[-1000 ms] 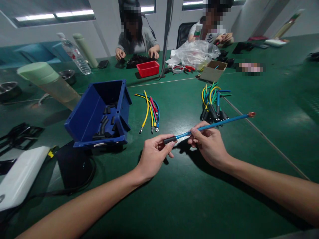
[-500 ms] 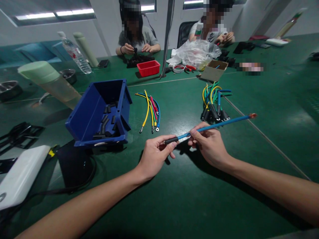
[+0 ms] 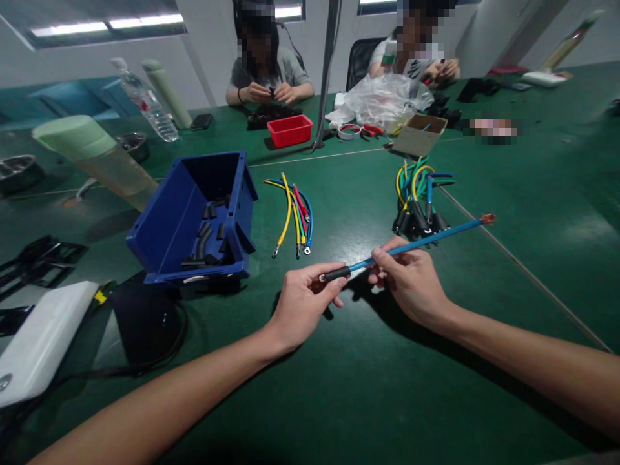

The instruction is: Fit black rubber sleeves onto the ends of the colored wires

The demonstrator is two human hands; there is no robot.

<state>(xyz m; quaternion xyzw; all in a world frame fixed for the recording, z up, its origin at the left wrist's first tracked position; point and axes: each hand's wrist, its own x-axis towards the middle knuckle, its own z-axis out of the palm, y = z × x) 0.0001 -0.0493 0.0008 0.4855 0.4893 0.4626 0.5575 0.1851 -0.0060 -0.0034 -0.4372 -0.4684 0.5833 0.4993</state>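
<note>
A blue cable (image 3: 426,243) with bare copper strands at its right end slants between my hands above the table. Around its left end sits a black sleeve (image 3: 336,274), with a bit of metal terminal showing at the tip. My left hand (image 3: 306,300) pinches this sleeve between thumb and fingers. My right hand (image 3: 411,278) grips the blue cable near its middle. Beyond my left hand lie several short yellow, red, green and blue cables (image 3: 289,216) with ring terminals. Past my right hand rests a bundle of cables (image 3: 417,194) with black sleeves on their ends.
To the left stands a blue bin (image 3: 159,242) holding black sleeve pieces (image 3: 203,242). A green-capped bottle (image 3: 72,145) leans beside it. A white device (image 3: 48,342) lies at lower left. A metal pole (image 3: 325,77), a red tray (image 3: 289,131) and two people working are across the table.
The black sleeve covers slightly less of the metal tip, which shows a little more. Both hands keep their grip almost in place. Across the table, one person's hands have come closer together.
</note>
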